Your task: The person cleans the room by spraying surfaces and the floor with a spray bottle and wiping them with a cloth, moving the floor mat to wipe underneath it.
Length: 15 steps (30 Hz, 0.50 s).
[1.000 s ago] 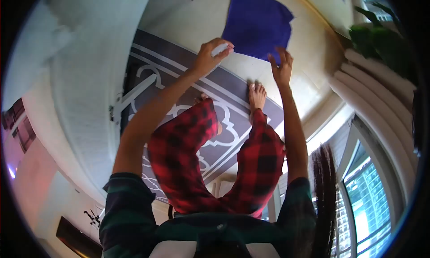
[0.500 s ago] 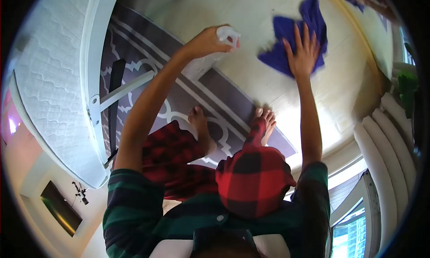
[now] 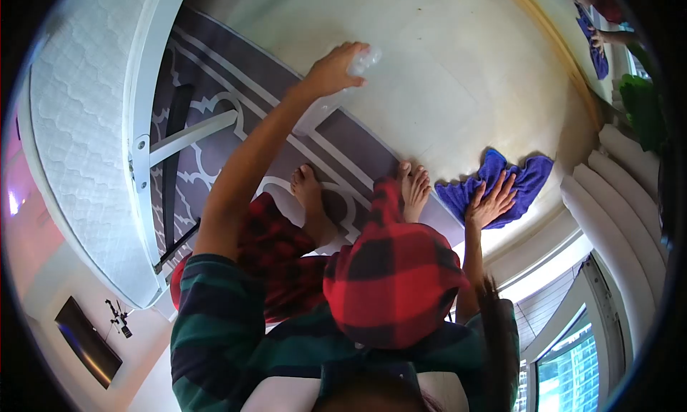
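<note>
My left hand (image 3: 335, 70) is wrapped round the top of a clear spray bottle (image 3: 315, 115), whose body hangs below it over the edge of the rug; the sprayer head is partly covered by my fingers. To the right, my right hand (image 3: 491, 199) lies flat with fingers spread on a purple cloth (image 3: 533, 179). The cloth is bunched at its edges and rests on the pale floor (image 3: 444, 76), just right of my foot.
Below me is a grey patterned rug (image 3: 286, 76). On the left stands a white frame with a mattress (image 3: 86, 90) and a metal strut (image 3: 193, 136). A rolled white cushion-like stack (image 3: 608, 197) and a window (image 3: 569, 369) are at right. Another hand (image 3: 597, 38) with purple cloth shows at upper right, possibly a reflection.
My right hand and the purple cloth have slid back toward my body across the floor. My left hand still holds the bottle in nearly the same place.
</note>
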Motion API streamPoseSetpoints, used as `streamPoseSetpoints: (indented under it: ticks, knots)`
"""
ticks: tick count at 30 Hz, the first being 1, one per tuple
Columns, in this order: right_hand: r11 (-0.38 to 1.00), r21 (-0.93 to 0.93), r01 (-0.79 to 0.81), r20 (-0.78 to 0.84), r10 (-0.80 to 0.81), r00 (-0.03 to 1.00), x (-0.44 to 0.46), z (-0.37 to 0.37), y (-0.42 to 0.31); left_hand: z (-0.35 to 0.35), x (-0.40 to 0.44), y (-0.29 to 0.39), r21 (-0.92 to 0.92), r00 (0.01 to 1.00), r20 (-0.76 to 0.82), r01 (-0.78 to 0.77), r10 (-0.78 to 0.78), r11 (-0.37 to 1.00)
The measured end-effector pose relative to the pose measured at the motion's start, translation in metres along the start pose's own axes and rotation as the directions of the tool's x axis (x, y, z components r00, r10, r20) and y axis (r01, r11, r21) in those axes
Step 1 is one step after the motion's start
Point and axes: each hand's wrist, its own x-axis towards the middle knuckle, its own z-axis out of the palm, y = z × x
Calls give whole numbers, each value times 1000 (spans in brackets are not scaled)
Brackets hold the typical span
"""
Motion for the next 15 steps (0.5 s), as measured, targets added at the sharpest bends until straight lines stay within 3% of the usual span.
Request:
streamPoseSetpoints:
  ticks: [1, 4, 10, 12, 15]
  knots:
    - [1000, 3, -2, 3, 2, 1000, 0, 0, 1, 4, -7, 3, -65, 998, 54, 25, -22, 998]
    - [1000, 16, -5, -3, 6, 1000, -1, 1, 2, 12, -17, 16, -79, 990, -7, 143, -144, 987]
    - [1000, -5, 19, -21, -19, 1000, 1, 2, 1, -18, -26, 29, 17, 953, -53, 300, -298, 954]
    - [999, -22, 29, -28, -30, 999, 0, 3, 3, -18, -30, 6, -25, 970, -171, 171, -173, 985]
    - [999, -37, 29, -22, -30, 999, -1, 2, 4, -20, -38, 0, -249, 963, -191, 141, -191, 958]
